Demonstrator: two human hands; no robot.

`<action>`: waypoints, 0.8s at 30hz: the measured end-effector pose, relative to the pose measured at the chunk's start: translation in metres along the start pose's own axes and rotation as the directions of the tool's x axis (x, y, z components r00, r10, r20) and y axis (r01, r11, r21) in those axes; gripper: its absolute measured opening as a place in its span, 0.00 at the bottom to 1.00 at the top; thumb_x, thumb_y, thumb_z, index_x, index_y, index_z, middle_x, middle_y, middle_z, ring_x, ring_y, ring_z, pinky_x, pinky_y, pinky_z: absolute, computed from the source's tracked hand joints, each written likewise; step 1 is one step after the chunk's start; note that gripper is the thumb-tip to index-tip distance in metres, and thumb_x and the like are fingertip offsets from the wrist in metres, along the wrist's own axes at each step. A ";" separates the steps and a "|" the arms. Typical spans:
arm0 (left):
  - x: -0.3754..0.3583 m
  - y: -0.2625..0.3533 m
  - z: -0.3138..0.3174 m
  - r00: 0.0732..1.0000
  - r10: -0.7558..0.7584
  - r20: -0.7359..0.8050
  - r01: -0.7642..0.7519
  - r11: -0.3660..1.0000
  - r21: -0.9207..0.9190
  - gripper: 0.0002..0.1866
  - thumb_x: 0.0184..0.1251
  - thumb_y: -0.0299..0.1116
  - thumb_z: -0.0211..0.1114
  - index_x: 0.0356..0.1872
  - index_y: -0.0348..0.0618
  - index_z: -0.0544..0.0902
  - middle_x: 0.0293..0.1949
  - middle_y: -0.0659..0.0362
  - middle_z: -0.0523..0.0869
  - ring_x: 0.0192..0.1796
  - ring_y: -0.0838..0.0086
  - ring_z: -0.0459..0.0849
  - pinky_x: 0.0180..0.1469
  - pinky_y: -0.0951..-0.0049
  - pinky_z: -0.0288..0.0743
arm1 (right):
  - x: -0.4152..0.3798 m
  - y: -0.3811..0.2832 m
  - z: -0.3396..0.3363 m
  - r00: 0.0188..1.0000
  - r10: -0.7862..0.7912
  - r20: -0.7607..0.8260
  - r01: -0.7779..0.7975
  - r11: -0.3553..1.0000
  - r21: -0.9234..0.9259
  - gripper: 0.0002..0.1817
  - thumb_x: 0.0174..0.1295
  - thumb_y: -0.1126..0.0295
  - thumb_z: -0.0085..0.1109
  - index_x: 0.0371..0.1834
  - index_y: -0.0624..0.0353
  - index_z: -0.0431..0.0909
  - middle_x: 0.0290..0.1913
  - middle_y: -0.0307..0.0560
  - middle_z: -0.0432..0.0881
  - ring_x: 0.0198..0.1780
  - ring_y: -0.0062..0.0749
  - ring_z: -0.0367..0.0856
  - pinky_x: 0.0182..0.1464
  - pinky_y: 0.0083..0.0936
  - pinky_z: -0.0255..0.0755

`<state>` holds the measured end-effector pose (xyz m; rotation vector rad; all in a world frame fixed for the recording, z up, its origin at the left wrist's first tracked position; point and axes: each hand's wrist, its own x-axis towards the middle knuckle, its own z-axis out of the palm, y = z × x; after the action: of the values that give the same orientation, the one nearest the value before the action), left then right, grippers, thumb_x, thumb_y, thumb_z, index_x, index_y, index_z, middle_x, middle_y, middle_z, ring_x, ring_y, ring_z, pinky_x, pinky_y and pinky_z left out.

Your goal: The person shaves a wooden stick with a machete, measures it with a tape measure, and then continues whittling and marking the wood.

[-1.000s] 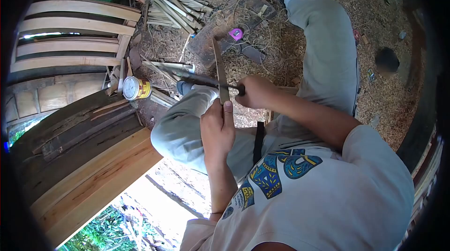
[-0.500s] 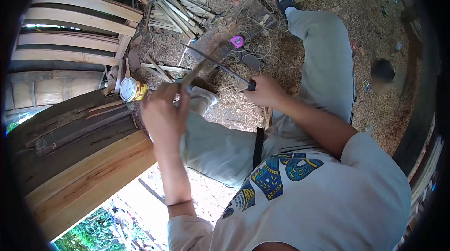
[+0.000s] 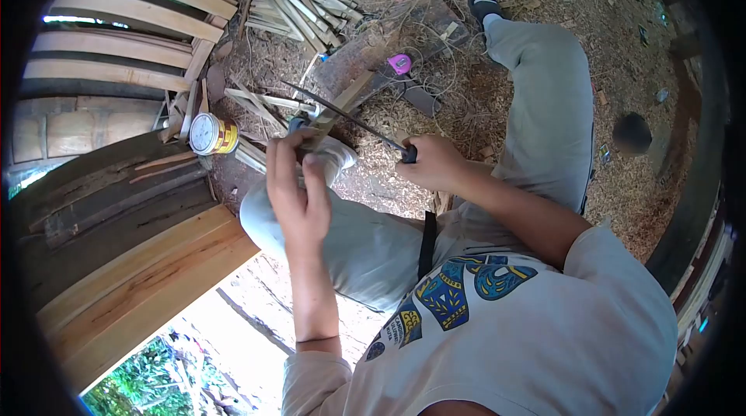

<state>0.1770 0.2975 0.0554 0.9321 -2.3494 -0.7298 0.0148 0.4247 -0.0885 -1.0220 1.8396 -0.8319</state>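
Note:
My left hand (image 3: 295,192) is closed around the near end of a narrow wooden strip (image 3: 347,97), with the thumb lifted along its side. My right hand (image 3: 433,162) grips the black handle (image 3: 409,153) of a long, thin, dark tool (image 3: 373,131). Whether that tool is a file or a narrow blade cannot be made out. Its shaft slants up to the left and crosses the strip a little beyond my left fingers. Both are held above my left foot and the shavings on the ground.
Beyond the strip, a pink tape measure (image 3: 399,64) lies by a weathered board (image 3: 342,66). A pile of thin sticks (image 3: 299,4) is at the back. A paint can (image 3: 214,135) stands left, near slatted wood (image 3: 132,35) and a thick beam (image 3: 148,284). Wood shavings cover the ground.
My left hand has shifted right, closer to my right hand, and turned so the thumb shows. The tool and strip still cross. The whole view has shifted slightly.

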 end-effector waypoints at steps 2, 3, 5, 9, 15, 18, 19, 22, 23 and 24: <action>-0.012 -0.004 0.010 0.997 -0.032 -0.075 0.030 0.999 -0.030 0.10 0.79 0.24 0.54 0.54 0.33 0.79 0.45 0.54 0.82 0.48 0.69 0.79 0.57 0.69 0.73 | -0.003 0.000 0.003 1.000 0.000 0.001 0.000 1.000 0.011 0.17 0.55 0.60 0.68 0.37 0.65 0.85 0.24 0.54 0.82 0.26 0.45 0.83 0.32 0.38 0.75; -0.018 -0.002 0.017 0.996 -0.042 -0.079 0.040 0.999 -0.023 0.10 0.79 0.24 0.54 0.54 0.33 0.79 0.45 0.54 0.82 0.48 0.69 0.79 0.57 0.69 0.73 | -0.006 -0.001 0.005 1.000 -0.004 0.013 0.004 1.000 0.012 0.17 0.55 0.60 0.68 0.37 0.65 0.85 0.24 0.54 0.82 0.26 0.45 0.83 0.32 0.38 0.75; -0.028 0.002 0.033 0.923 -0.312 -0.224 0.123 0.794 -0.595 0.13 0.80 0.24 0.54 0.60 0.36 0.74 0.45 0.56 0.81 0.48 0.73 0.79 0.56 0.71 0.74 | -0.011 -0.009 0.006 1.000 -0.010 -0.003 0.010 0.998 0.060 0.16 0.56 0.61 0.68 0.37 0.65 0.85 0.23 0.53 0.82 0.24 0.44 0.81 0.32 0.37 0.74; -0.046 -0.005 0.036 0.830 -0.556 -0.045 0.327 0.550 -0.768 0.07 0.81 0.30 0.61 0.51 0.44 0.73 0.42 0.60 0.79 0.44 0.77 0.79 0.53 0.72 0.76 | -0.022 -0.030 -0.001 1.000 -0.018 0.021 0.017 0.998 0.058 0.20 0.54 0.55 0.68 0.36 0.64 0.85 0.27 0.61 0.83 0.33 0.59 0.85 0.38 0.47 0.78; -0.058 -0.003 0.029 0.814 -0.574 0.089 0.419 0.475 -0.773 0.09 0.78 0.36 0.67 0.42 0.48 0.75 0.35 0.64 0.79 0.38 0.78 0.77 0.45 0.74 0.72 | -0.038 -0.042 -0.012 0.989 -0.140 0.047 0.142 0.989 -0.038 0.19 0.54 0.56 0.68 0.36 0.63 0.86 0.27 0.61 0.83 0.33 0.60 0.85 0.40 0.48 0.79; -0.059 -0.002 0.022 0.783 -0.583 0.217 0.499 0.381 -0.778 0.10 0.80 0.39 0.65 0.43 0.45 0.76 0.35 0.64 0.79 0.38 0.79 0.77 0.45 0.75 0.71 | -0.042 -0.050 -0.023 0.987 -0.116 0.115 0.123 0.991 -0.053 0.18 0.55 0.57 0.68 0.35 0.63 0.86 0.27 0.61 0.84 0.33 0.60 0.85 0.40 0.48 0.80; -0.059 0.000 0.022 0.761 -0.595 0.260 0.547 0.372 -0.750 0.10 0.82 0.40 0.63 0.44 0.44 0.77 0.35 0.64 0.79 0.38 0.79 0.76 0.44 0.75 0.71 | -0.044 -0.051 -0.024 0.984 -0.139 0.109 0.145 0.988 -0.050 0.18 0.55 0.57 0.68 0.35 0.63 0.86 0.26 0.60 0.83 0.33 0.60 0.85 0.40 0.48 0.80; -0.062 -0.004 0.027 0.793 -0.542 0.276 0.538 0.412 -0.736 0.12 0.85 0.40 0.58 0.45 0.41 0.79 0.34 0.65 0.79 0.37 0.81 0.74 0.43 0.77 0.69 | -0.044 -0.051 -0.025 0.981 -0.160 0.113 0.167 0.984 -0.057 0.17 0.55 0.57 0.68 0.35 0.62 0.86 0.26 0.60 0.83 0.33 0.59 0.86 0.40 0.48 0.80; -0.064 -0.007 0.030 0.846 -0.471 0.251 0.478 0.459 -0.749 0.13 0.87 0.38 0.55 0.44 0.39 0.79 0.33 0.65 0.79 0.35 0.82 0.72 0.41 0.78 0.68 | -0.043 -0.051 -0.025 0.980 -0.158 0.120 0.167 0.984 -0.065 0.17 0.55 0.57 0.68 0.34 0.62 0.86 0.26 0.60 0.83 0.33 0.59 0.86 0.40 0.48 0.80; -0.063 -0.009 0.030 0.845 -0.472 0.251 0.478 0.458 -0.749 0.13 0.87 0.38 0.55 0.44 0.39 0.79 0.33 0.65 0.79 0.35 0.82 0.72 0.41 0.78 0.68 | -0.044 -0.052 -0.027 0.980 -0.158 0.121 0.166 0.984 -0.065 0.17 0.55 0.57 0.68 0.34 0.62 0.86 0.26 0.60 0.83 0.33 0.59 0.86 0.40 0.48 0.80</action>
<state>0.2024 0.3471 0.0119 1.1241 -1.4019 -1.8174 0.0208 0.4440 -0.0184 -1.2549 1.7169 -0.7867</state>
